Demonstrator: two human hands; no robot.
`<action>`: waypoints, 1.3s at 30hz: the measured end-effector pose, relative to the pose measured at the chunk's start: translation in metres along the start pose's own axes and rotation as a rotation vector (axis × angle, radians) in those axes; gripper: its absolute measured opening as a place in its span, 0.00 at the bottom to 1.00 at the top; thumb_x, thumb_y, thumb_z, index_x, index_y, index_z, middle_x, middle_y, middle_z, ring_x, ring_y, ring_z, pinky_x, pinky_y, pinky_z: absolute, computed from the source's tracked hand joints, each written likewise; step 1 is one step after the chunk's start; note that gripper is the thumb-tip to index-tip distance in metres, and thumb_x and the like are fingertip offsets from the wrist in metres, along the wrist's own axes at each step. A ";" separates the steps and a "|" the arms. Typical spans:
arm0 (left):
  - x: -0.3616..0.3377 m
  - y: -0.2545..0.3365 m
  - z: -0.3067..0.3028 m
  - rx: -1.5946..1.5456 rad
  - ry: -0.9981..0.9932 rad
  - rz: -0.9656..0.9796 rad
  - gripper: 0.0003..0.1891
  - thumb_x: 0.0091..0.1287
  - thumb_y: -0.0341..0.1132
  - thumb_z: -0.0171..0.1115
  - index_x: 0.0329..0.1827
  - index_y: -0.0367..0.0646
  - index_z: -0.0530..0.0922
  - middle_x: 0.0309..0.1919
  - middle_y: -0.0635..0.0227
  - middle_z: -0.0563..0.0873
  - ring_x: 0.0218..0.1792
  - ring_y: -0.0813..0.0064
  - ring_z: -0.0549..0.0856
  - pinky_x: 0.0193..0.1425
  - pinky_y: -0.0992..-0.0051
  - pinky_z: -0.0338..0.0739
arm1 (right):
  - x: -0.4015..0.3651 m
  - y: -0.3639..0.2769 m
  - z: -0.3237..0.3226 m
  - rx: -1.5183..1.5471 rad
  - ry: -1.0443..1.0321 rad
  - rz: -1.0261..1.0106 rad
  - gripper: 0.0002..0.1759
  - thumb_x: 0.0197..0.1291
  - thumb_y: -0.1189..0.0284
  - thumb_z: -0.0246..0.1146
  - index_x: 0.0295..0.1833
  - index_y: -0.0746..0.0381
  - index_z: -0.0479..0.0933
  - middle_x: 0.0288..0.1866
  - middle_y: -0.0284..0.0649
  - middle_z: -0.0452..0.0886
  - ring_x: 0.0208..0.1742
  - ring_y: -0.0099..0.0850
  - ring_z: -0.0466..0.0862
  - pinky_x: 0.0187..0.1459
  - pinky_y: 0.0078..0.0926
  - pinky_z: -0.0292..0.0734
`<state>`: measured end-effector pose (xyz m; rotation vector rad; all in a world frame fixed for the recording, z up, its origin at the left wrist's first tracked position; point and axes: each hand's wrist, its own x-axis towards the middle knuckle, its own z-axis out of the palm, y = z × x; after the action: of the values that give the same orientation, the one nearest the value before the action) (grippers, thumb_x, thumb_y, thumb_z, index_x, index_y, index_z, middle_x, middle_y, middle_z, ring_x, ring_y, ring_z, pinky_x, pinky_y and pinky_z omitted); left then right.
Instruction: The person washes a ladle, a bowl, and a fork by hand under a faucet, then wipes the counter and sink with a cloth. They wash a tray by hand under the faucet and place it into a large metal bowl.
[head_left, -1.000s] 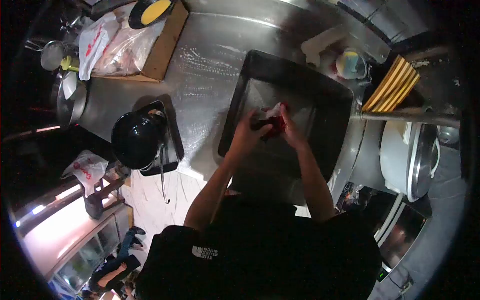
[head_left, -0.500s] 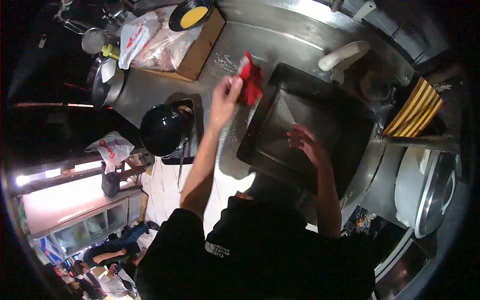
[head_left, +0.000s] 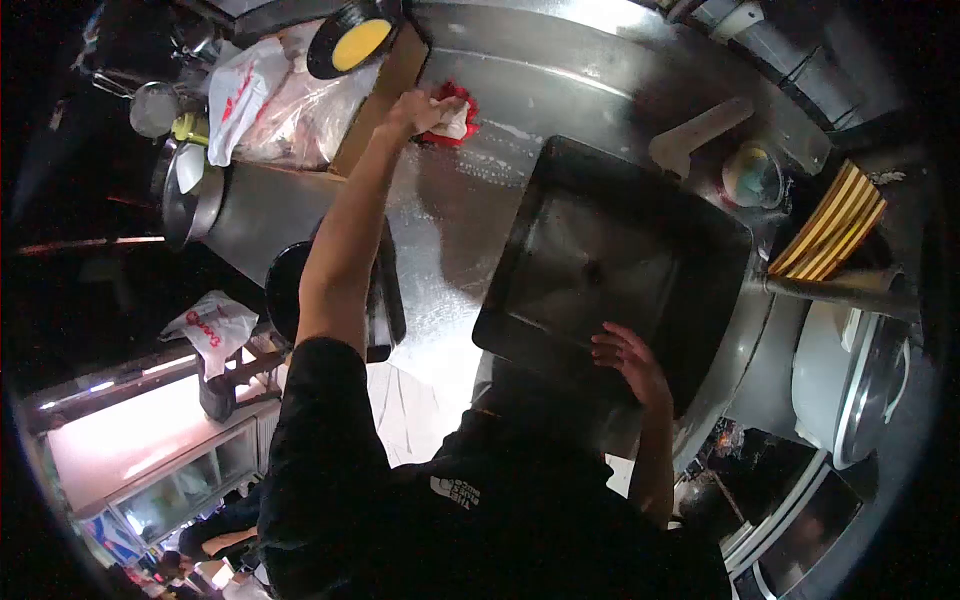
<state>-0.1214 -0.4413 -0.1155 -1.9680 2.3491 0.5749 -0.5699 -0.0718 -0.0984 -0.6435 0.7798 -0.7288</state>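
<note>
Red cloth [head_left: 468,118] on perhaps wet counter [head_left: 430,225], dim room [head_left: 90,200]

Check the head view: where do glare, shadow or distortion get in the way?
Head view: the lens bends the metal counter and blackens the corners; glare washes out the floor; shadow dulls the black tray and right hand; the red cloth reads clearly.

Left of me, a black bowl [head_left: 355,42] of something yellow is resting on a packed cardboard box [head_left: 392,78], white plastic bag [head_left: 243,98] draping beside it. On my right, yellow-and-dark striped slats [head_left: 828,222] are leaning near a lidded white pot [head_left: 822,372].
</note>
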 end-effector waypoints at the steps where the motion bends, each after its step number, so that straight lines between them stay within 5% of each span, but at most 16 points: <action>1: -0.011 0.021 -0.011 -0.014 0.252 -0.033 0.29 0.58 0.61 0.54 0.59 0.57 0.74 0.67 0.65 0.65 0.64 0.54 0.67 0.66 0.60 0.63 | -0.004 0.002 -0.001 0.037 0.034 -0.017 0.34 0.61 0.56 0.58 0.66 0.65 0.59 0.58 0.50 0.72 0.52 0.38 0.78 0.56 0.38 0.72; 3: -0.022 0.029 0.003 0.113 0.167 0.090 0.35 0.58 0.65 0.52 0.66 0.59 0.67 0.70 0.58 0.59 0.69 0.53 0.58 0.71 0.57 0.52 | -0.014 0.000 -0.005 -0.074 0.110 0.056 0.36 0.60 0.54 0.59 0.66 0.65 0.59 0.58 0.51 0.72 0.52 0.39 0.78 0.56 0.39 0.72; 5: -0.027 0.022 0.041 0.117 0.505 0.042 0.38 0.58 0.66 0.51 0.70 0.60 0.60 0.71 0.54 0.55 0.71 0.54 0.54 0.72 0.53 0.46 | -0.029 -0.005 -0.004 -0.187 0.195 0.129 0.38 0.59 0.53 0.59 0.66 0.65 0.59 0.58 0.51 0.72 0.52 0.40 0.78 0.56 0.39 0.72; 13: -0.059 0.050 0.058 0.162 0.534 -0.072 0.38 0.60 0.66 0.48 0.72 0.62 0.56 0.71 0.56 0.54 0.72 0.54 0.53 0.71 0.48 0.41 | -0.094 0.011 -0.021 -0.164 0.351 0.004 0.43 0.55 0.45 0.58 0.66 0.65 0.59 0.57 0.52 0.73 0.54 0.44 0.77 0.57 0.43 0.70; 19: -0.113 0.140 0.111 0.195 0.543 -0.074 0.29 0.68 0.56 0.41 0.71 0.59 0.59 0.72 0.59 0.54 0.72 0.58 0.51 0.72 0.49 0.40 | -0.119 0.014 -0.035 0.175 0.133 -0.124 0.43 0.55 0.46 0.58 0.67 0.65 0.58 0.60 0.51 0.71 0.57 0.44 0.75 0.60 0.46 0.67; 23: -0.160 0.229 0.138 -0.073 0.546 0.050 0.18 0.71 0.44 0.42 0.51 0.44 0.76 0.45 0.52 0.79 0.55 0.52 0.74 0.67 0.51 0.54 | -0.130 0.010 -0.054 0.192 -0.005 -0.177 0.44 0.54 0.47 0.60 0.68 0.65 0.57 0.61 0.51 0.70 0.59 0.45 0.73 0.60 0.47 0.66; 25: -0.159 0.255 0.187 -0.392 0.631 0.235 0.15 0.71 0.41 0.42 0.44 0.43 0.77 0.33 0.55 0.79 0.43 0.53 0.78 0.58 0.54 0.65 | -0.131 0.026 -0.080 0.158 0.005 -0.247 0.44 0.55 0.47 0.59 0.68 0.65 0.56 0.62 0.51 0.69 0.61 0.45 0.72 0.60 0.50 0.66; 27: -0.140 0.273 0.229 -0.894 0.449 0.076 0.16 0.71 0.41 0.41 0.43 0.41 0.77 0.34 0.53 0.79 0.40 0.54 0.78 0.51 0.61 0.69 | -0.134 -0.002 -0.074 0.053 0.039 -0.212 0.44 0.55 0.47 0.58 0.68 0.66 0.56 0.61 0.51 0.69 0.61 0.46 0.72 0.60 0.50 0.66; 28: -0.137 0.286 0.213 -1.057 0.387 0.017 0.17 0.72 0.40 0.41 0.43 0.41 0.78 0.34 0.53 0.79 0.39 0.54 0.78 0.49 0.63 0.70 | -0.140 -0.014 -0.067 -0.037 0.088 -0.134 0.44 0.55 0.47 0.58 0.68 0.66 0.56 0.61 0.52 0.70 0.61 0.47 0.72 0.60 0.50 0.66; 30: -0.142 0.311 0.163 -0.957 0.704 -0.190 0.18 0.73 0.42 0.41 0.43 0.39 0.78 0.36 0.55 0.81 0.38 0.58 0.78 0.45 0.69 0.70 | -0.146 -0.020 -0.062 0.045 0.093 -0.174 0.44 0.55 0.46 0.57 0.67 0.66 0.56 0.60 0.52 0.70 0.60 0.47 0.72 0.60 0.49 0.66; 31: -0.140 0.307 0.120 -1.259 0.612 -0.246 0.20 0.73 0.43 0.41 0.45 0.37 0.77 0.37 0.61 0.82 0.38 0.66 0.78 0.46 0.70 0.69 | -0.148 -0.019 -0.062 0.126 0.106 -0.212 0.44 0.55 0.46 0.57 0.67 0.66 0.57 0.60 0.53 0.71 0.59 0.48 0.73 0.60 0.48 0.67; 32: -0.117 0.285 0.110 -1.146 0.951 -0.150 0.21 0.74 0.44 0.41 0.46 0.34 0.77 0.35 0.67 0.80 0.38 0.74 0.76 0.46 0.71 0.70 | -0.148 -0.017 -0.061 0.126 0.118 -0.207 0.44 0.55 0.46 0.57 0.67 0.66 0.57 0.60 0.53 0.71 0.59 0.48 0.73 0.60 0.48 0.67; 35: -0.085 0.219 0.015 -1.635 0.900 -0.050 0.23 0.73 0.48 0.42 0.39 0.38 0.78 0.30 0.70 0.77 0.32 0.78 0.73 0.39 0.76 0.68 | -0.150 -0.006 -0.056 0.103 0.236 -0.214 0.44 0.55 0.46 0.57 0.67 0.66 0.56 0.59 0.54 0.71 0.57 0.49 0.75 0.59 0.48 0.68; 36: -0.057 0.162 0.012 -1.099 1.034 0.045 0.22 0.73 0.48 0.42 0.30 0.40 0.75 0.24 0.73 0.73 0.28 0.81 0.69 0.32 0.75 0.65 | -0.148 0.001 -0.054 0.107 0.284 -0.201 0.44 0.55 0.46 0.58 0.68 0.66 0.56 0.59 0.53 0.71 0.56 0.49 0.75 0.57 0.49 0.70; 38: -0.048 0.128 -0.025 -0.805 0.892 0.044 0.20 0.73 0.46 0.44 0.29 0.39 0.73 0.19 0.72 0.70 0.24 0.80 0.66 0.27 0.73 0.63 | -0.145 0.008 -0.045 0.102 0.357 -0.186 0.43 0.56 0.47 0.58 0.68 0.66 0.56 0.58 0.53 0.72 0.56 0.49 0.76 0.56 0.49 0.71; 39: -0.035 0.099 -0.027 -0.708 0.699 -0.004 0.21 0.72 0.48 0.44 0.41 0.38 0.78 0.30 0.62 0.81 0.36 0.73 0.77 0.45 0.69 0.71 | -0.142 0.010 -0.036 0.095 0.386 -0.183 0.43 0.55 0.48 0.59 0.68 0.65 0.56 0.58 0.52 0.73 0.56 0.49 0.76 0.55 0.49 0.71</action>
<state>-0.2028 -0.4032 -0.0554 -2.8568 2.7673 0.9470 -0.6668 0.0357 -0.0708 -0.4974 1.0412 -1.0704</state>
